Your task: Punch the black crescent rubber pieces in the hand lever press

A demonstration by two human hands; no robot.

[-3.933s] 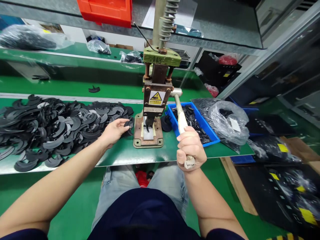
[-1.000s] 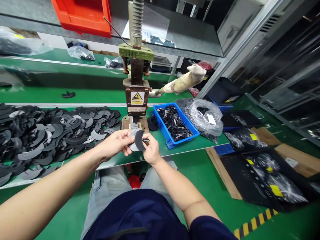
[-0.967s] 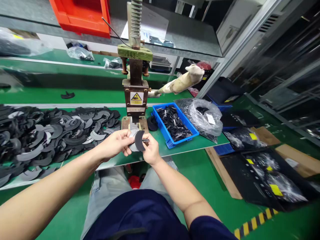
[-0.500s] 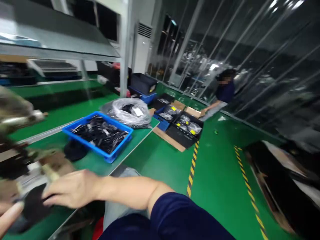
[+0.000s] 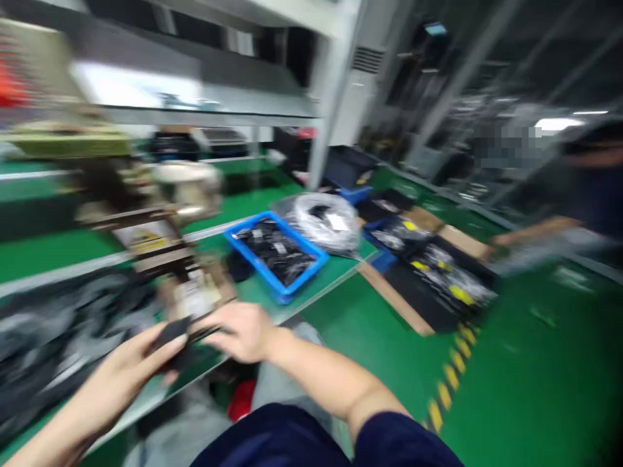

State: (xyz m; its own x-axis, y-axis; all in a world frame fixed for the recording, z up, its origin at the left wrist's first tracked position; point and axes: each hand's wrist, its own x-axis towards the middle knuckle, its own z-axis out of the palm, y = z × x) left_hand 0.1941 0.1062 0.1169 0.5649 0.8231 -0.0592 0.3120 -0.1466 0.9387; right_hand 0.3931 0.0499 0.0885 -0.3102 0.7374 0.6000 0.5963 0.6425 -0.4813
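Observation:
In front of a blurred machine with a brown-and-cream body (image 5: pixel 150 237), both my hands meet at the table edge. My left hand (image 5: pixel 129 360) has its thumb and fingers closed around a small black piece, perhaps cloth or foam (image 5: pixel 175 337). Against that piece's right edge, my right hand (image 5: pixel 246 331) pinches with its fingertips. Motion blur hides the fine detail of the piece. Left of my hands lies a heap of black and grey pieces (image 5: pixel 73 337). A blue tray (image 5: pixel 282 295) of small black parts stands beyond my right hand.
Behind the tray sits a clear plastic bag with a coiled bundle (image 5: pixel 326 224). A metal post (image 5: pixel 335 97) rises by the shelf. On the green floor are open boxes (image 5: pixel 413 305) of bagged goods, with a co-worker's arm (image 5: pixel 535 230) reaching to them. Striped tape (image 5: pixel 445 395) marks the floor.
The view has swung left, bringing my left hand, the machine and the heap further into sight. The black piece is now held higher, between both hands. The co-worker's arm still reaches toward the boxes.

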